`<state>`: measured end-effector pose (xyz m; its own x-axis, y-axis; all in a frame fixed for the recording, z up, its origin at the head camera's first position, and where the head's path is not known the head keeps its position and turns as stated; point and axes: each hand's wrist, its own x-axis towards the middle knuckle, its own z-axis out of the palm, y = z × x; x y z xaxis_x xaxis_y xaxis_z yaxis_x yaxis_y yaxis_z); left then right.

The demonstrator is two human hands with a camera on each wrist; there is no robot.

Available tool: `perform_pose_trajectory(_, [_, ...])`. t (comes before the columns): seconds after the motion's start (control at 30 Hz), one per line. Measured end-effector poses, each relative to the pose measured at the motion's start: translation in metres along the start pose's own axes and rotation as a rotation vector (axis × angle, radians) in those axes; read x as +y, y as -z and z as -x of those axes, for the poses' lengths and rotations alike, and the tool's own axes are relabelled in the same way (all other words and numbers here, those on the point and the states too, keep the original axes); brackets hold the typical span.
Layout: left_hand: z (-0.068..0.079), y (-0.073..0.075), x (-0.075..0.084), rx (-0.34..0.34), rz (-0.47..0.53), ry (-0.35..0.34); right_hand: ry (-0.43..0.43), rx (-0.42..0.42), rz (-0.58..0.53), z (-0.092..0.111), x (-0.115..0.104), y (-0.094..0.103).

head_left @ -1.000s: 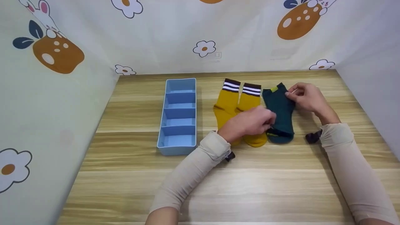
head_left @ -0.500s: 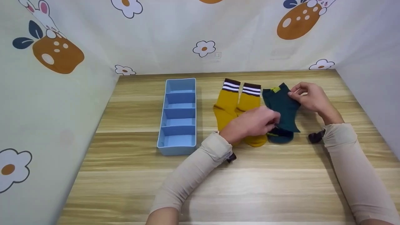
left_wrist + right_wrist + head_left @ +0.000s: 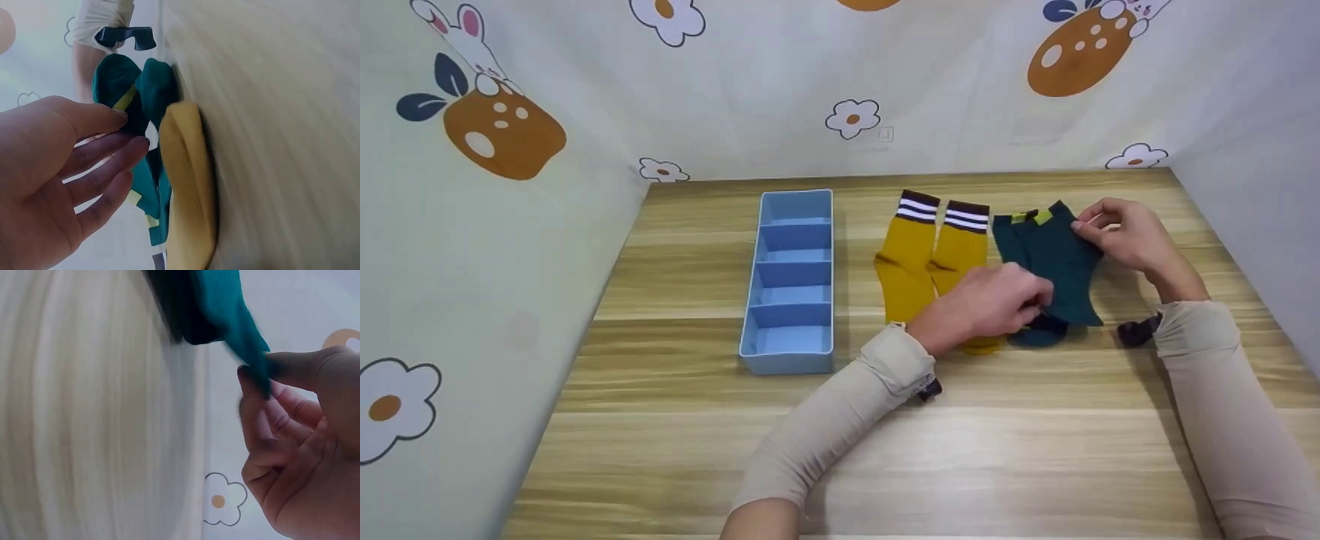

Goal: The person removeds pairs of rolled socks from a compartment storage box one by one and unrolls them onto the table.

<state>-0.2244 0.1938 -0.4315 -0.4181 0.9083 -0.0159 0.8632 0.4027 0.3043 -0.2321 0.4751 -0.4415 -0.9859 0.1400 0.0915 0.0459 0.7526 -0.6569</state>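
Observation:
Two dark green ankle socks with yellow tabs overlap at the right. The upper green sock [image 3: 1065, 274] is raised and shifted right of the lower green sock [image 3: 1037, 337], which lies on the table. My right hand [image 3: 1129, 236] pinches a cuff corner of the upper one between thumb and index finger; the right wrist view shows this green fabric [image 3: 228, 309] hanging from the fingertips. My left hand [image 3: 997, 300] pinches its toe part, seen in the left wrist view as dark fabric with a yellow stripe [image 3: 125, 98]. Two mustard socks [image 3: 911, 262] with striped cuffs lie under and beside my left hand.
A light blue organizer box [image 3: 787, 364] with several compartments in a row stands left of the socks on the wooden table [image 3: 682, 435]. Patterned curtain walls [image 3: 765, 97] enclose the back and sides.
Both hands have moved right with the upper green sock, uncovering more of the lower one, including its second yellow tab. The mustard socks and the box stay put.

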Motion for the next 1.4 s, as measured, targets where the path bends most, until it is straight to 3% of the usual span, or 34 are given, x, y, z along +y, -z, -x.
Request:
perform_pose_trajectory(0.73, [-0.033,-0.027,0.020,0.037,-0.037,0.064,-0.038,0.043,-0.011,0.002,0.026,0.016])
perform_pose_trajectory(1.07, [-0.047,-0.032,0.027,0.019,-0.008,0.062,-0.073,0.032,0.038,0.001,0.039,0.022])
perform_pose_trajectory(1.4, [-0.051,-0.033,0.031,-0.002,0.013,0.069,-0.137,-0.010,0.067,0.005,0.043,0.029])
